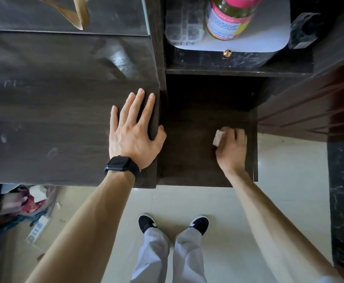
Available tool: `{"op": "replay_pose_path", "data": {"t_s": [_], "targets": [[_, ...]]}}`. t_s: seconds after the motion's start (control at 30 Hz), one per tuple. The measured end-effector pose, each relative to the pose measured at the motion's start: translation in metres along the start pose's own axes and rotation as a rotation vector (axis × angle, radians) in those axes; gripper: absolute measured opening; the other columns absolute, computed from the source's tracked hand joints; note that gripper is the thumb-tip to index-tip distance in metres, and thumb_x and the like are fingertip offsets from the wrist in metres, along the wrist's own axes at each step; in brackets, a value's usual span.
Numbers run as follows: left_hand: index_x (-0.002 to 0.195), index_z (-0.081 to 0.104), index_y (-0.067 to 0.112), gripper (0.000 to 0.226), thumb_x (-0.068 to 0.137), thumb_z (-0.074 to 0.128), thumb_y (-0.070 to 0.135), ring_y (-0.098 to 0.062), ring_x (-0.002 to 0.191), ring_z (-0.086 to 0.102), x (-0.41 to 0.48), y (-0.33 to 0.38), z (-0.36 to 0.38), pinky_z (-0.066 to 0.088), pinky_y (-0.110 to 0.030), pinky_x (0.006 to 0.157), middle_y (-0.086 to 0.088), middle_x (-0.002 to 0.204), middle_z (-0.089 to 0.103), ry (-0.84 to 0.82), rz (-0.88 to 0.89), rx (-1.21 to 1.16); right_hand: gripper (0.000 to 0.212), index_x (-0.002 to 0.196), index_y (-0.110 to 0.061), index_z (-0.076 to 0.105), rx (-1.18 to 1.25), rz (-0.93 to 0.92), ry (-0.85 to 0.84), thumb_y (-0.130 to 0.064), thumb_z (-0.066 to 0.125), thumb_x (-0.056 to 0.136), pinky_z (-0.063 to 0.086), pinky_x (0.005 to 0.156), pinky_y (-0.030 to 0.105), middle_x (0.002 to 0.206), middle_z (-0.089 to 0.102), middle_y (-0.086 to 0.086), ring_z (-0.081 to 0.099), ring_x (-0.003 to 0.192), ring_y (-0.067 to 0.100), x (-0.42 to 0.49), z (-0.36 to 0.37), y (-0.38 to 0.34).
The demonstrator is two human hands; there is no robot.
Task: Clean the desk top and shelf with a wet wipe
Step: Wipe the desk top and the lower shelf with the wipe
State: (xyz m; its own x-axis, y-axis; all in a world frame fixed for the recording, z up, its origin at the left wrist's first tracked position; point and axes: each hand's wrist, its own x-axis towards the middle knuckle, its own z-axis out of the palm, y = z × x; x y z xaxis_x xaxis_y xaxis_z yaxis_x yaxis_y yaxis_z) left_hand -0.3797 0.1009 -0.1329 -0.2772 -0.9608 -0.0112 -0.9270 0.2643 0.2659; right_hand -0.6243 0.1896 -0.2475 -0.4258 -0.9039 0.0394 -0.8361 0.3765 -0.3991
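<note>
**Wipe pressed to lower shelf as desk gets a clean**

A person stands over a dark wood-grain desk (pixel 54 111), the left hand (pixel 133 133) lying flat on its right edge, fingers (pixel 140 107) released and spread, thumb hooked over the side. A black smartwatch (pixel 120 164) circles that wrist. To the right and lower down, the right hand (pixel 231 148) rests on the dark shelf (pixel 189 152), its fingers clenched on a folded wet wipe (pixel 218 137) that touches the shelf surface. On the far upper shelf, a green jar (pixel 231 16) with a pink label stands beside a clear plastic organiser (pixel 184 23), both on a white mat. Near the bottom, black-and-white shoes (pixel 146 222) stand on pale floor tiles.
</note>
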Motion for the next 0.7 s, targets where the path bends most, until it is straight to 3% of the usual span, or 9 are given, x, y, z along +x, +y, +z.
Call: {"op": "replay_pose_path", "data": {"t_s": [0.07,0.13,0.27,0.37,0.43,0.57,0.7], "targets": [[0.155,0.021,0.030,0.072,0.091,0.048,0.048,-0.015,0.151,0.008,0.000,0.000,0.000,0.007,-0.048,0.123,0.006,0.164,0.016,-0.002,-0.002,0.003,0.032,0.119,-0.002,0.061,-0.010,-0.060,0.040,-0.023,0.048,0.099,0.045,0.093,0.043,0.113,0.059,0.019,0.052,0.104,0.032,0.017,0.019,-0.015],[0.155,0.021,0.031,0.072,0.090,0.048,0.048,-0.015,0.151,0.008,0.000,-0.002,0.000,0.007,-0.048,0.123,0.006,0.164,0.016,0.000,-0.005,0.011,0.028,0.119,-0.001,0.059,0.006,-0.185,0.047,-0.015,0.055,0.096,0.045,0.092,0.043,0.112,0.059,0.019,0.049,0.103,0.029,0.003,0.041,-0.048],[0.155,0.022,0.032,0.072,0.090,0.049,0.047,-0.014,0.151,0.009,-0.003,-0.004,0.002,0.008,-0.048,0.122,0.007,0.163,0.016,-0.002,-0.015,0.016,0.031,0.107,0.001,0.064,0.032,-0.470,-0.142,0.005,0.057,0.077,0.050,0.080,0.048,0.098,0.062,0.019,0.054,0.086,0.035,-0.072,0.066,-0.097],[0.155,0.021,0.033,0.072,0.090,0.048,0.048,-0.014,0.151,0.009,-0.001,-0.004,0.002,0.009,-0.049,0.122,0.007,0.163,0.016,0.003,-0.019,0.030,0.038,0.105,-0.006,0.064,0.100,-0.546,-0.278,0.008,0.040,0.080,0.048,0.079,0.042,0.091,0.059,0.012,0.051,0.079,0.030,-0.118,0.060,-0.080],[0.155,0.020,0.032,0.072,0.091,0.047,0.049,-0.014,0.151,0.008,0.000,-0.005,0.001,0.009,-0.049,0.122,0.007,0.164,0.016,0.002,-0.024,0.035,0.037,0.105,-0.012,0.062,0.183,-0.490,-0.333,0.010,0.041,0.083,0.046,0.080,0.034,0.095,0.059,0.005,0.050,0.082,0.026,-0.135,0.043,-0.059],[0.155,0.018,0.033,0.071,0.092,0.044,0.050,-0.015,0.151,0.007,-0.001,-0.004,0.001,0.007,-0.049,0.123,0.006,0.164,0.014,-0.022,-0.013,0.035,0.015,0.099,-0.016,0.064,0.327,-0.089,-0.194,-0.002,0.061,0.093,0.046,0.075,0.027,0.093,0.064,-0.003,0.055,0.082,0.019,-0.152,0.014,-0.036],[0.155,0.021,0.031,0.071,0.090,0.045,0.048,-0.015,0.151,0.007,-0.002,-0.003,0.000,0.007,-0.049,0.123,0.005,0.164,0.015,-0.006,-0.029,0.029,0.007,0.100,-0.017,0.062,0.518,0.062,-0.190,-0.012,0.058,0.098,0.051,0.076,0.032,0.094,0.065,-0.005,0.059,0.086,0.019,-0.177,0.023,-0.084]]}}
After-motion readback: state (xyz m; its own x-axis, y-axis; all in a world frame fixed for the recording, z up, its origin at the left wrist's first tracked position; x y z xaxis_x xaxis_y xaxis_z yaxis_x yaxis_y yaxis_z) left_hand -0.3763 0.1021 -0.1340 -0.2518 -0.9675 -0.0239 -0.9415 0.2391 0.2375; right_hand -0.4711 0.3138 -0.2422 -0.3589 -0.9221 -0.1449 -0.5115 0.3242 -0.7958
